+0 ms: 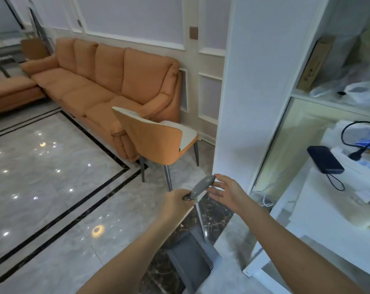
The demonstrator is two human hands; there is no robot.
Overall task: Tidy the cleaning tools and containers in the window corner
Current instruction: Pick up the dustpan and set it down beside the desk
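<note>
The left hand [176, 198] is closed around the lower end of the grey handle [201, 185] of a long-handled dustpan [190, 262], whose pan rests on the marble floor [52, 177]. The right hand [224, 190] is open, fingertips touching the handle's top, beside a white shelf unit [233, 81].

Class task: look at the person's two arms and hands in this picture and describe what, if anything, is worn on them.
Both forearms are bare up to the picture's lower edge: no sleeves show. The left hand and the right hand wear no gloves, and no watch, bracelet or ring can be seen on either. Fingers are uncovered; the picture is too soft to tell anything about the nails.
</note>
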